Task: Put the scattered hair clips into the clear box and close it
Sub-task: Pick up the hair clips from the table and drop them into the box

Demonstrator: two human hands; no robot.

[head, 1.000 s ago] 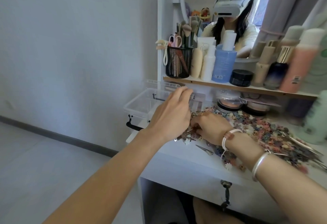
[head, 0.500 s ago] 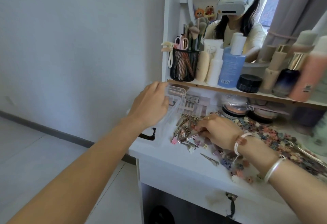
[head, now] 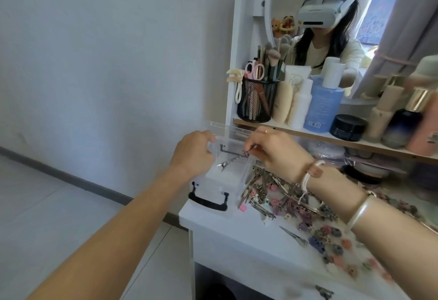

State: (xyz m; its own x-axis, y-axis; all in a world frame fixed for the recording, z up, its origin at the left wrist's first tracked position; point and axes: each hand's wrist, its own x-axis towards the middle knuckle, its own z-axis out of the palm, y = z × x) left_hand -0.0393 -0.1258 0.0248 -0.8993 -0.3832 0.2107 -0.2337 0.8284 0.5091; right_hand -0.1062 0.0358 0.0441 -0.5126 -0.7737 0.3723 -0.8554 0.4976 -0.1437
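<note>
left hand [head: 193,155] clamped on box [head: 213,189] rim | right hand [head: 272,150] fingers [head: 254,142] pinching clip [head: 231,160], long axis to 8 o'clock, tip over open box | pile [head: 272,188] at 4 o'clock

White table [head: 237,235] — clear box [head: 213,189], hair clips [head: 284,195]

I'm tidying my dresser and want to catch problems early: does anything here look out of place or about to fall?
The clear box sits right at the table's left front corner, gripped by the left hand. Hair clips lie strewn across the top, one stray clip apart toward the front edge.
</note>
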